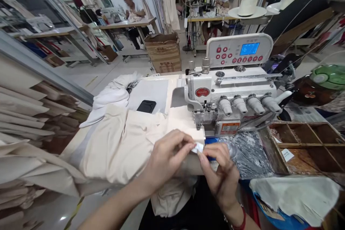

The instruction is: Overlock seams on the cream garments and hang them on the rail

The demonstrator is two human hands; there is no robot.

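A small white label (198,147) is pinched between both hands, just in front of the sewing machine's (231,82) needle area. My left hand (168,154) holds its left end between thumb and forefinger. On its right end, the thumb and fingers of my right hand (219,167) are closed. Cream fabric (129,133) spreads over the table to the left, with one edge lying at the presser foot. Part of that cloth hangs below my hands toward the lap.
A black phone (146,106) lies behind the fabric. To the right are a divided wooden tray (304,143), a green-lidded jar (320,82) and a pale cloth (296,194). Beyond the table stands a cardboard box (164,54); two people sit at other machines.
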